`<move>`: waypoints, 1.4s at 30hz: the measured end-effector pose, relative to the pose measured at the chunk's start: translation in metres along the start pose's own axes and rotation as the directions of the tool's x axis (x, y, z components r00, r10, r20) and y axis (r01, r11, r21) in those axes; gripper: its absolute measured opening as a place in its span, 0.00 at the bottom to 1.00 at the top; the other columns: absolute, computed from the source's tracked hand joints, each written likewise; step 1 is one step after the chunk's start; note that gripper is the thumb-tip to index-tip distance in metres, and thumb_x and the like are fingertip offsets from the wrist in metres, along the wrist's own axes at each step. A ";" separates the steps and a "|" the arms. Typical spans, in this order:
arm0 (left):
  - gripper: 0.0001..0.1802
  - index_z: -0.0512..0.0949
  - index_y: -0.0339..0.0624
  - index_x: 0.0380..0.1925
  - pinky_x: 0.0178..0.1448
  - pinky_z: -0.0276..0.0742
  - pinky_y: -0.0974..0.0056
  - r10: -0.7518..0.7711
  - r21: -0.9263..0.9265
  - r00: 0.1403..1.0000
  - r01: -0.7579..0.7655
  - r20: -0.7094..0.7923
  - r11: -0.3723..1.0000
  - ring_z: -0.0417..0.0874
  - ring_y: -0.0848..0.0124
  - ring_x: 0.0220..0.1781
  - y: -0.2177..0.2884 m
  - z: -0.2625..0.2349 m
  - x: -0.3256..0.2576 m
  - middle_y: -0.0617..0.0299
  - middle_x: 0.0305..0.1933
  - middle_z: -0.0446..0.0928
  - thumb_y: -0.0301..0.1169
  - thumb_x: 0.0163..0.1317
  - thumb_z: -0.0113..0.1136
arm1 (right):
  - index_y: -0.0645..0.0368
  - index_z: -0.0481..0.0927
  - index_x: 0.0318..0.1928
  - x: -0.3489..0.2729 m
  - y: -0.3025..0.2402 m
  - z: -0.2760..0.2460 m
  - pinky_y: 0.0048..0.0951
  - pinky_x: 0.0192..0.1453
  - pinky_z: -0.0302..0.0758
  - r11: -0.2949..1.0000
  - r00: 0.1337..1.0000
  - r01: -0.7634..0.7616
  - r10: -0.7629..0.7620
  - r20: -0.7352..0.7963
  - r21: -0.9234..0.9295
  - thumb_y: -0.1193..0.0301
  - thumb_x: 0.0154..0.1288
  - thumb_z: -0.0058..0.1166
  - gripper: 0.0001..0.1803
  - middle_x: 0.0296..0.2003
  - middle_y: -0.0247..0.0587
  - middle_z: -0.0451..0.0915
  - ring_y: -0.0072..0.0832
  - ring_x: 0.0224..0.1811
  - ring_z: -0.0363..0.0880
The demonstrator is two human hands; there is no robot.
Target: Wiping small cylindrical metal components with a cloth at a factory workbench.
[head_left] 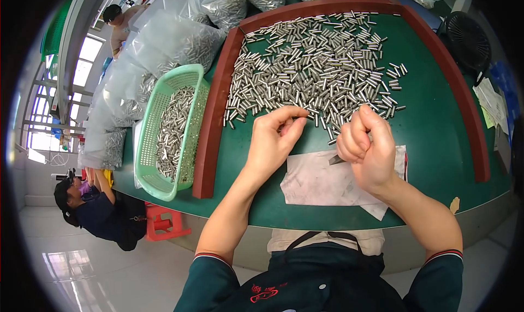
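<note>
Metal pins (pixel 311 66) lie heaped on the green table (pixel 436 159) — best worked from the near edge, few at a time. Left hand (pixel 274 140) is curled beside them, right hand (pixel 368 151) fisted over the cloth (pixel 311 183) — can't tell if either's pinching anything.

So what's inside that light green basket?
The light green perforated basket holds a heap of short, silvery metal pins. Only the top ones show; whatever lies beneath them is covered and can't be seen.

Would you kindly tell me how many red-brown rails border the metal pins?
3: left rail, far rail and right rail, on three sides of the metal pins.
</note>
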State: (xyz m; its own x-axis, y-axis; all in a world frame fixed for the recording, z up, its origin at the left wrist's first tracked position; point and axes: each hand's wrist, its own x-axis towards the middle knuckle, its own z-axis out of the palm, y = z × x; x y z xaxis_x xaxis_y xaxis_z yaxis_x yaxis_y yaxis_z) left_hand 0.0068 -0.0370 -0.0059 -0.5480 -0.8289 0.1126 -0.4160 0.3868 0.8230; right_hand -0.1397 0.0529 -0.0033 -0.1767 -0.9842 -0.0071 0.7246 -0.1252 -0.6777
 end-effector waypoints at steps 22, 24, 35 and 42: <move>0.08 0.76 0.42 0.27 0.24 0.67 0.62 0.436 0.461 0.880 -0.472 0.189 0.751 0.71 0.65 0.20 -0.007 0.002 -0.002 0.61 0.15 0.67 0.24 0.44 0.59 | 0.54 0.54 0.11 0.000 -0.002 0.001 0.19 0.13 0.44 1.000 1.000 -0.006 0.007 -0.030 0.017 0.65 0.65 0.31 0.23 0.07 0.27 0.52 0.14 0.09 0.45; 0.05 0.74 0.40 0.23 0.24 0.67 0.63 0.436 0.392 0.885 -0.463 0.160 0.795 0.72 0.65 0.21 -0.008 0.001 -0.001 0.61 0.17 0.69 0.25 0.44 0.59 | 0.54 0.54 0.11 0.000 -0.002 0.001 0.18 0.13 0.44 1.000 0.999 -0.010 0.010 -0.031 0.022 0.65 0.65 0.31 0.23 0.07 0.27 0.52 0.14 0.09 0.45; 0.04 0.72 0.39 0.29 0.19 0.53 0.78 -0.192 -0.669 0.915 0.392 0.356 0.631 0.60 0.85 0.17 -0.002 -0.007 -0.007 0.64 0.24 0.74 0.25 0.54 0.56 | 0.53 0.54 0.12 0.001 -0.002 0.002 0.18 0.12 0.44 1.000 0.997 -0.030 0.030 -0.070 0.002 0.65 0.65 0.31 0.22 0.07 0.27 0.52 0.14 0.08 0.45; 0.09 0.73 0.38 0.39 0.19 0.49 0.78 -0.178 -0.731 0.877 0.472 0.446 0.493 0.55 0.85 0.16 -0.008 -0.008 -0.004 0.63 0.25 0.73 0.27 0.59 0.49 | 0.53 0.54 0.12 0.002 -0.002 0.002 0.18 0.12 0.44 0.999 0.996 -0.037 0.038 -0.076 0.007 0.63 0.65 0.32 0.23 0.06 0.27 0.52 0.14 0.08 0.44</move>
State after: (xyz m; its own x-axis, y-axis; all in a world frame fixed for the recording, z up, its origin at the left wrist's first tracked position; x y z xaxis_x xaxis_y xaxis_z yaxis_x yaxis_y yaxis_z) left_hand 0.0181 -0.0400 -0.0087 -0.7306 -0.6153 -0.2961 0.0666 -0.4958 0.8659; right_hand -0.1403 0.0513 -0.0008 -0.1996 -0.9759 -0.0887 0.7352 -0.0894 -0.6719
